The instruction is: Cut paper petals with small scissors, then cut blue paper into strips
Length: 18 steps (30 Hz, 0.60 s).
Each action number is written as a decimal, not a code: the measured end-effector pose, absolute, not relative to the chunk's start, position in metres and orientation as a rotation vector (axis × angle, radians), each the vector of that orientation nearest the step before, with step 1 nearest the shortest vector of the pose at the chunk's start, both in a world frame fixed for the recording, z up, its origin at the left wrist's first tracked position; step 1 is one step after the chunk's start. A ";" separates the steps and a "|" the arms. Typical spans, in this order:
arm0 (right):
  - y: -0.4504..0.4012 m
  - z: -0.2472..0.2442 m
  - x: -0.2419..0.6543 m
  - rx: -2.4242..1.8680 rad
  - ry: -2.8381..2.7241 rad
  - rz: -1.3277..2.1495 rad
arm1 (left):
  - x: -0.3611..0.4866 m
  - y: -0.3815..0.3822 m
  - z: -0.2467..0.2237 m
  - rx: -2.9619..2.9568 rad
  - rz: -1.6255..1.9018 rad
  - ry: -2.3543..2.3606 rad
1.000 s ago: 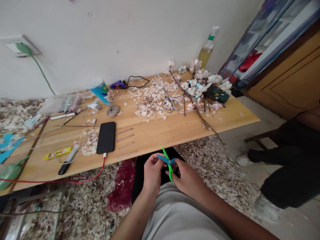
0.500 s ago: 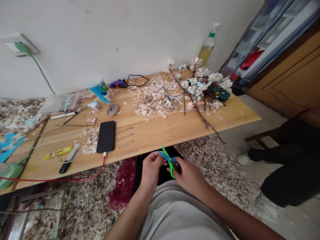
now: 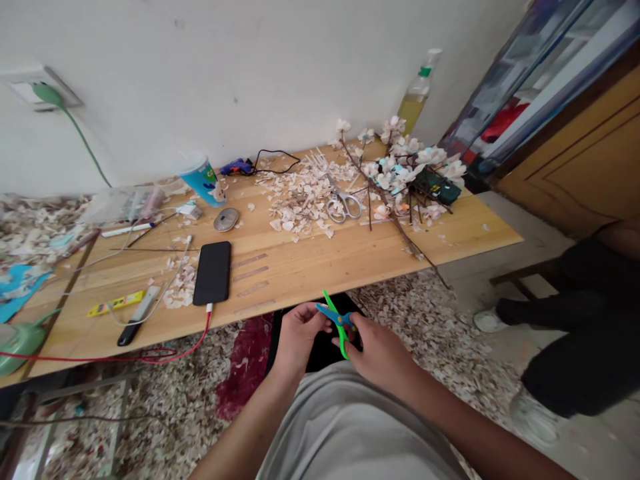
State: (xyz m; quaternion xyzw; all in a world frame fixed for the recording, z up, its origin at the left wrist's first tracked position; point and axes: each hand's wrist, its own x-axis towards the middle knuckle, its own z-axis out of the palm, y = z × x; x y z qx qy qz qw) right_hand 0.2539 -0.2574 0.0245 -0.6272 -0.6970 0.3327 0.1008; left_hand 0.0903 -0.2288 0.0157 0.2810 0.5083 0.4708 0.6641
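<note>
Over my lap, just off the table's front edge, my right hand grips a pair of blue and green scissors by the handles. The blades are spread apart and point to the upper left. Close to the blade tips is my left hand, its thumb and fingertips pinched together. Whatever those fingers hold is too small to make out. On the wooden table lie pale petal-like pieces, with grey-handled scissors among them. A branch with white blossoms rests at the right, its stem jutting past the front edge.
A black phone on a red cable, a utility knife, a blue cup and a round lid stand left. A bottle is behind the branch. Another person's legs are at right. Scraps cover the floor.
My left hand and forearm have shifted very slightly to the left. The scissors stay spread in my right hand, and the things on the table have not moved.
</note>
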 end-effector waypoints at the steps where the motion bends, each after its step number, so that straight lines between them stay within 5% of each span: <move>1: -0.257 0.025 0.253 -1.855 -2.061 0.981 | 0.090 -0.229 0.016 0.632 1.066 1.150; 18: -0.252 0.025 0.256 -1.809 -2.045 1.038 | 0.086 -0.221 0.017 0.695 0.993 1.182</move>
